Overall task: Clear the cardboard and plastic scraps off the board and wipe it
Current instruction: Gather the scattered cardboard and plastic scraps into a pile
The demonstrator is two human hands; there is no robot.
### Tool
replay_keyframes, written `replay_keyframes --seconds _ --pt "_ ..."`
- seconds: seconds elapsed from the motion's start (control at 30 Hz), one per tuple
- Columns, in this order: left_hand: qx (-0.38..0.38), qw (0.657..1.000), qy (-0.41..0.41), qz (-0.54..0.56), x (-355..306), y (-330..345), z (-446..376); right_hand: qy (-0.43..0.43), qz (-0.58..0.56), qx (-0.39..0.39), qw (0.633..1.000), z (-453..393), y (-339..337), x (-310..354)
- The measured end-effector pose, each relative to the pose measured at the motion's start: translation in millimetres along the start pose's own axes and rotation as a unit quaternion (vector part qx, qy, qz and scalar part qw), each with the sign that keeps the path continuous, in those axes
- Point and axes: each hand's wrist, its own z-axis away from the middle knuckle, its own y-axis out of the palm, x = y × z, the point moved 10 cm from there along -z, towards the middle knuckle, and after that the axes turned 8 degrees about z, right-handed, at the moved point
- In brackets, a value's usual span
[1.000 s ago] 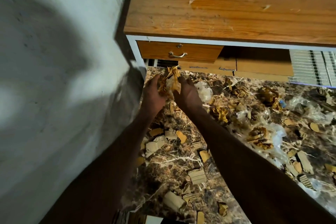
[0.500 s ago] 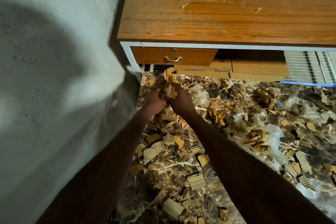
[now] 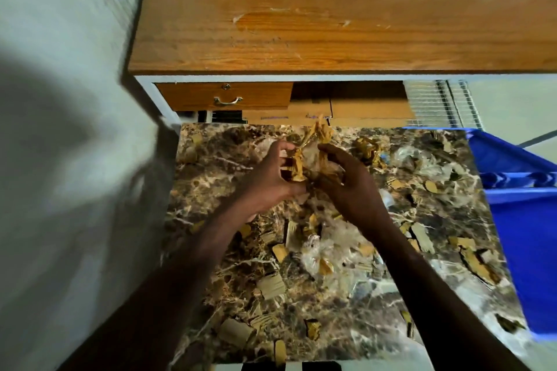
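A marble-patterned brown board (image 3: 211,187) strewn with tan cardboard scraps (image 3: 271,286) lies between a grey wall (image 3: 60,159) at left and a blue plastic bin (image 3: 527,220) at right; a wooden desk (image 3: 331,15) stands behind.

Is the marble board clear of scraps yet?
No, cardboard scraps and crumpled plastic are scattered over the marble board, while both hands hold one bundle.
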Motion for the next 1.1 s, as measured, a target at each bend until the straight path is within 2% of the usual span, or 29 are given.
replay_keyframes --seconds 0.13,0.37,0.63,0.73,0.9,1.0,1.1 --pt "0.045 0.999 0.011 -0.024 -7.2 58.5 18.0 0.042 0.01 -0.004 0.999 36.2 -45.4 -43.9" --pt "0.114 0.983 0.074 -0.12 12.2 121.9 36.0 0.103 0.06 -0.032 0.992 93.9 -66.6 -112.9" --pt "0.038 0.97 0.122 -0.205 54.1 151.2 28.2 0.0 0.257 -0.018 0.966 104.3 -24.8 -137.1" --pt "0.015 0.97 0.123 -0.212 61.4 158.9 25.0 0.007 0.279 0.014 0.96 96.0 -12.2 -146.4" --pt "-0.013 0.964 0.16 -0.21 60.2 165.7 21.3 0.05 0.308 0.023 0.95 78.4 5.8 -182.0" --pt "-0.029 0.964 0.132 -0.227 78.6 172.5 16.6 0.057 0.311 0.047 0.947 67.8 23.2 -205.7" --pt "-0.039 0.957 0.125 -0.259 92.6 178.0 13.9 0.077 0.316 0.04 0.945 68.5 25.1 -209.5"
